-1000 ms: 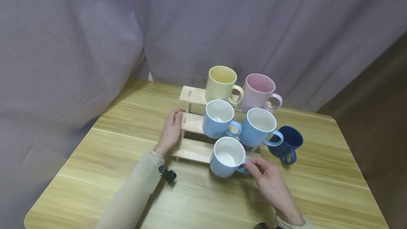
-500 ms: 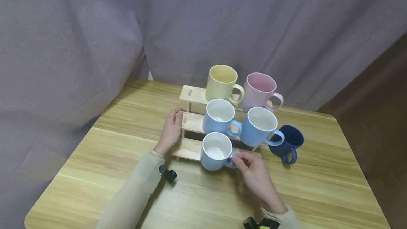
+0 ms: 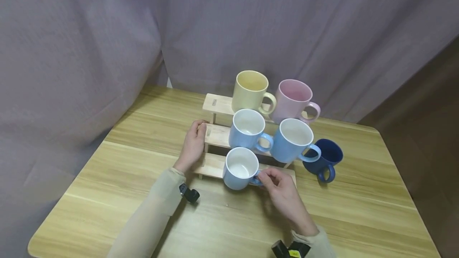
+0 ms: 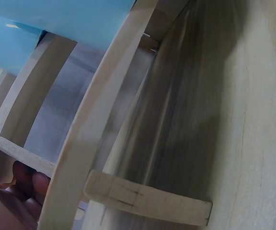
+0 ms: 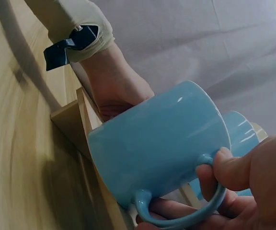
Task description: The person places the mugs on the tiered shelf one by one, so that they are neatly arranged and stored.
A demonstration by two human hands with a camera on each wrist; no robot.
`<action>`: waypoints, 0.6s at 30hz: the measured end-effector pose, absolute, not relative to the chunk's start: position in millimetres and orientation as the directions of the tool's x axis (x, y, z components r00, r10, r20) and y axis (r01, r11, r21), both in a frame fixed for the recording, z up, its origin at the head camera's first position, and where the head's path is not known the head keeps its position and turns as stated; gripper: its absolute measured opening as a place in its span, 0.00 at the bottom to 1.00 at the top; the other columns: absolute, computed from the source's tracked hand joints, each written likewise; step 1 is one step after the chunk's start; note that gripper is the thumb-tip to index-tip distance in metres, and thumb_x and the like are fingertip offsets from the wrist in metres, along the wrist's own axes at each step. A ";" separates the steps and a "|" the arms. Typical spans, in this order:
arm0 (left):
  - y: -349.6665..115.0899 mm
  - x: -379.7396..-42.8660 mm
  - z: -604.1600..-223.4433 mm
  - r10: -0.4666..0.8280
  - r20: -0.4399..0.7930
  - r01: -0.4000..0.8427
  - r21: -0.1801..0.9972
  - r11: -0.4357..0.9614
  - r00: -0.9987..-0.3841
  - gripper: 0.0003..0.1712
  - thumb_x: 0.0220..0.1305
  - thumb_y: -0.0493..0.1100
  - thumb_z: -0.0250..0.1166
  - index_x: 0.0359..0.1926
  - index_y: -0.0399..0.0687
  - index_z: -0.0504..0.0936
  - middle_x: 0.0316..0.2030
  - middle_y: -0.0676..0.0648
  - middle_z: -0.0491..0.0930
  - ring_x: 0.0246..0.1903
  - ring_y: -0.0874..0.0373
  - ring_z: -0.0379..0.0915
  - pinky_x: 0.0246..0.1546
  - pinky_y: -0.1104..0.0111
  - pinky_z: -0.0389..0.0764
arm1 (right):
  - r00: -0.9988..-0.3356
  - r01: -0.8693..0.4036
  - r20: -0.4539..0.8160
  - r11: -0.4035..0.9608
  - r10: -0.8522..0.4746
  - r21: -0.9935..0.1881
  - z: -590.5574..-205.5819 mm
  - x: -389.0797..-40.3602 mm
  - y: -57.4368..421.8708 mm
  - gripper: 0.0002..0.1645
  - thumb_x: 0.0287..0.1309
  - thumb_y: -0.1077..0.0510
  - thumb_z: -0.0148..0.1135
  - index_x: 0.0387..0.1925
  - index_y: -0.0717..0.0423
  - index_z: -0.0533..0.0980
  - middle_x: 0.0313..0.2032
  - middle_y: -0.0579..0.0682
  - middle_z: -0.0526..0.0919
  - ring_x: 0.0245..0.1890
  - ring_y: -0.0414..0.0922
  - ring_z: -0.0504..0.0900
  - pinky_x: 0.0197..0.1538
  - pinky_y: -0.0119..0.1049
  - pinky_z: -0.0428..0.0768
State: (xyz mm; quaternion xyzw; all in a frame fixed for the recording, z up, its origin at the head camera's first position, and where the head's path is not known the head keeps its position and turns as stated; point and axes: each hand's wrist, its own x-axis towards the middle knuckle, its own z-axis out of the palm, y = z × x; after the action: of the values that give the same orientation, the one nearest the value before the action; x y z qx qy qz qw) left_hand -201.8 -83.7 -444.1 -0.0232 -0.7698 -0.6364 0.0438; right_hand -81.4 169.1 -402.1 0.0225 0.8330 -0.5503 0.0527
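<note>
In the head view, my right hand (image 3: 283,194) pinches the handle of a light blue mug (image 3: 234,180), white inside, at the lowest step of a three-step wooden rack (image 3: 214,165). The right wrist view shows thumb and fingers around the handle of this mug (image 5: 157,143); whether its base fully rests on the step I cannot tell. My left hand (image 3: 193,146) grips the rack's left side by the middle step, its fingers (image 4: 25,184) curled at the side bar. Two more light blue mugs, a left one (image 3: 242,140) and a right one (image 3: 287,149), stand upright on the middle step.
On the top step are a yellow mug (image 3: 245,100) and a pink mug (image 3: 287,108). A dark blue mug (image 3: 319,165) stands on the wooden table (image 3: 125,186) right of the rack. Grey curtains (image 3: 251,23) hang behind the table.
My right hand has carried the light blue mug left and slightly back along the lowest step, with most of the shift in the first half second. The left hand has kept its grip on the rack.
</note>
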 end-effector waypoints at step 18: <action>-82.4 -201.8 -444.7 -0.032 0.093 0.086 0.982 0.169 -0.995 0.23 0.77 0.53 0.43 0.61 0.44 0.71 0.52 0.43 0.76 0.55 0.48 0.71 0.57 0.53 0.70 | -0.994 0.071 -0.099 0.414 -0.047 -0.907 -401.9 -79.6 167.9 0.14 0.68 0.53 0.58 0.39 0.61 0.79 0.35 0.54 0.82 0.39 0.51 0.80 0.46 0.43 0.80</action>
State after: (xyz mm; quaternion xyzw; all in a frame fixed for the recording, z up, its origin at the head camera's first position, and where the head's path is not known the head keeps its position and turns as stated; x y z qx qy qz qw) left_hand -201.8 -82.4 -444.7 -0.0179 -0.7632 -0.6443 0.0459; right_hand -79.6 167.9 -401.9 0.0072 0.8392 -0.5410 0.0545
